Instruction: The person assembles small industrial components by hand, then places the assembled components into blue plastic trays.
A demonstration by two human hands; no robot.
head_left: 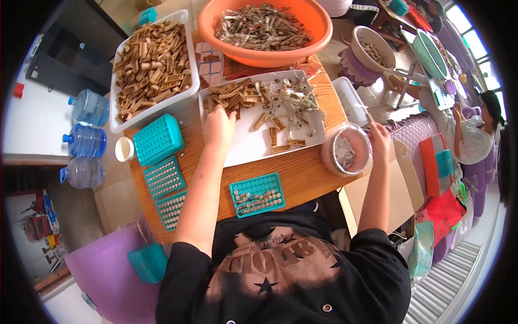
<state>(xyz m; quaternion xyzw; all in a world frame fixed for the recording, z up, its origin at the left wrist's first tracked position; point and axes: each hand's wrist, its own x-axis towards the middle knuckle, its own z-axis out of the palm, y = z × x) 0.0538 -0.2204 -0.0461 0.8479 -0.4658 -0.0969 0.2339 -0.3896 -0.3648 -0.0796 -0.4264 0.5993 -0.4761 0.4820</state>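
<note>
Left hand (pixel 219 127): reaches over the near-left edge of the tan slotted pieces, fingers bent down among them; whether the fingertips are clamped on a piece I cannot tell.
Right hand (pixel 380 135): to the right, beside the far-right rim of the round tub, thumb and fingers together on a thin pale strip (pixel 369 114) that points far and left.
Tan slotted pieces (pixel 245 93): heaped in the far-left part of the white tray, with a few loose ones toward its middle and near side.
White tray (pixel 243 144): shallow, in the middle of the wooden table (pixel 305 167); a tangle of shiny clear-and-metallic parts (pixel 298 105) fills its far-right part.
Round tub (pixel 330 157): right of the tray, with pale flat bits (pixel 344 151) inside.
Orange basin (pixel 270 58): beyond the tray, heaped with more shiny parts.
White bin (pixel 193 67): far left, full of similar tan pieces.
Near teal tray (pixel 254 183): between the white tray and the person's body, round discs (pixel 264 202) mostly in its near half.
Left teal trays (pixel 158 140): in a row along the table's left edge, beside a white cup (pixel 124 150).
</note>
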